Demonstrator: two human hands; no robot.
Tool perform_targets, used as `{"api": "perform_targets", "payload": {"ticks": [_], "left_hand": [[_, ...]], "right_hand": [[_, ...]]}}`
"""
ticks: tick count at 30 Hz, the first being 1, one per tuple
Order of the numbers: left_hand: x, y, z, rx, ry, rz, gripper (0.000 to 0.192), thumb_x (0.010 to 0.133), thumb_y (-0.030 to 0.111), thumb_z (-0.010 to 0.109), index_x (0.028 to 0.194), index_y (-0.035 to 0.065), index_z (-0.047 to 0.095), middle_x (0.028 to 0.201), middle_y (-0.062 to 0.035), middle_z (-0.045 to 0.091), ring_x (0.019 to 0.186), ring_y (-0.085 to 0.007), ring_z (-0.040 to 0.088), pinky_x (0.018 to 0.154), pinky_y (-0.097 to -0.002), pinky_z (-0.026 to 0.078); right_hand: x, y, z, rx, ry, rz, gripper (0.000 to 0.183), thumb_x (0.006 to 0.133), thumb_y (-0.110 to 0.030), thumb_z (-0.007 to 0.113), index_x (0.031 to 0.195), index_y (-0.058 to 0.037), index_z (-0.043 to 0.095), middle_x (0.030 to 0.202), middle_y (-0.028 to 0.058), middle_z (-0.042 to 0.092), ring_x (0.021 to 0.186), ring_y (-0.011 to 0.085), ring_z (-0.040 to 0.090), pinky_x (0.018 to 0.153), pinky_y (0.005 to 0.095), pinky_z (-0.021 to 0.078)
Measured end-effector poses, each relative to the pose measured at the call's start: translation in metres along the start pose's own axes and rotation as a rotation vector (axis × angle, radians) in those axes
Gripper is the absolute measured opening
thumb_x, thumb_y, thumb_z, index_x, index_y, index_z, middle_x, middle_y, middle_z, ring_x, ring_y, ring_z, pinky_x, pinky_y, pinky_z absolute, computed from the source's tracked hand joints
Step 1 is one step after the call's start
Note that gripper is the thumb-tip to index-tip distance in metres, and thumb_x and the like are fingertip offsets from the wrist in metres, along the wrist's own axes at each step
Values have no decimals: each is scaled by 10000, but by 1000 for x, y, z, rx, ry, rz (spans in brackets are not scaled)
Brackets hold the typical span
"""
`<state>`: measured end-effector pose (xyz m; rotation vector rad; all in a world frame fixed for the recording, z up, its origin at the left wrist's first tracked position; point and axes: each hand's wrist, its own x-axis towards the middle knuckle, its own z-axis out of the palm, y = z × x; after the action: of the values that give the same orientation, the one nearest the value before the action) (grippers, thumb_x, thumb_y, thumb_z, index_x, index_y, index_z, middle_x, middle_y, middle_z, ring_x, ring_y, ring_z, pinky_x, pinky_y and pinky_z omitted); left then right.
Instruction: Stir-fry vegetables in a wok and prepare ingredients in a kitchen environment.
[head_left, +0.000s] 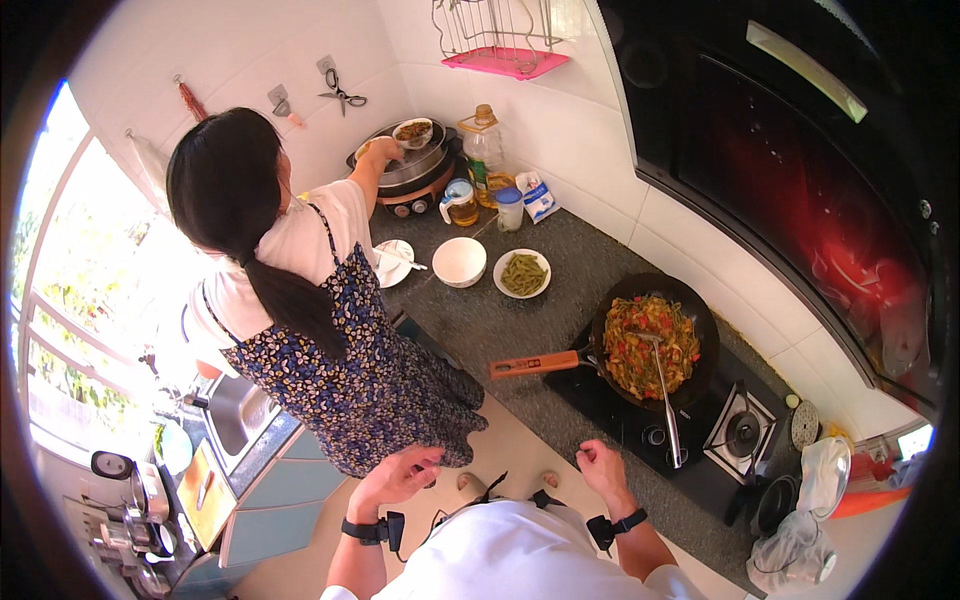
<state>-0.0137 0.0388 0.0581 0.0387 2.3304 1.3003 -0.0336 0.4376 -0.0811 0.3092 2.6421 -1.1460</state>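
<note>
My left hand (399, 474) hangs in front of my body with loosely bent fingers and nothing visible in it. It is close to another person's floral dress (352, 352). Over the counter's front edge, my right hand (603, 469) has its fingers curled in, and I see nothing in them. Beyond it a wok (709, 319) sits on the black gas stove (622, 427), its wooden handle (536, 364) pointing left. Cooked green beans with red pieces (630, 360) fill the wok. A metal spatula (667, 405) rests in the food, its handle over the rim.
The other person's hand (386, 152) reaches to a round steaming cooker (420, 169) holding a bowl of food (413, 133). A white bowl (459, 261), a bowl of green beans (523, 274), an oil bottle (486, 150) and a lidded jar (509, 210) stand on the counter. The range hood (750, 150) overhangs the right.
</note>
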Motion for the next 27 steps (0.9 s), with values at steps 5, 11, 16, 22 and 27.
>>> {"api": "perform_targets", "payload": {"ticks": [5,11,16,22,27], "left_hand": [[-3,-5,1,19,-15,30,440,996,310,653,1332,30,610,1150,-110,710,1014,-198,679,843,-329,556],[-5,-9,5,-28,14,41,409,980,265,660,1314,32,624,1056,-146,694,949,-225,694,803,-340,561],[-8,-5,2,8,-1,51,422,994,288,647,1331,37,612,1120,-139,697,1006,-219,684,835,-345,559],[-10,-16,8,34,-19,80,427,1006,295,635,1342,34,601,1179,-133,695,1048,-215,674,852,-340,558],[-18,-23,14,21,-10,93,417,1009,282,632,1335,23,601,1175,-127,694,1049,-214,671,850,-336,558]], "right_hand": [[-2,6,7,-14,31,-43,257,875,-267,701,1061,-91,711,862,131,746,787,298,723,705,402,564],[0,11,12,-30,17,-46,265,871,-271,704,1066,-92,712,860,131,745,792,302,724,714,403,566],[-3,4,11,-32,1,-56,269,872,-270,701,1068,-86,711,864,135,745,791,304,723,716,403,566],[-7,5,15,-18,-13,-72,276,870,-273,701,1064,-77,709,871,139,746,802,308,724,721,405,566],[-14,6,18,-28,-9,-95,269,872,-266,696,1063,-76,709,881,141,747,824,312,727,735,404,567]]}}
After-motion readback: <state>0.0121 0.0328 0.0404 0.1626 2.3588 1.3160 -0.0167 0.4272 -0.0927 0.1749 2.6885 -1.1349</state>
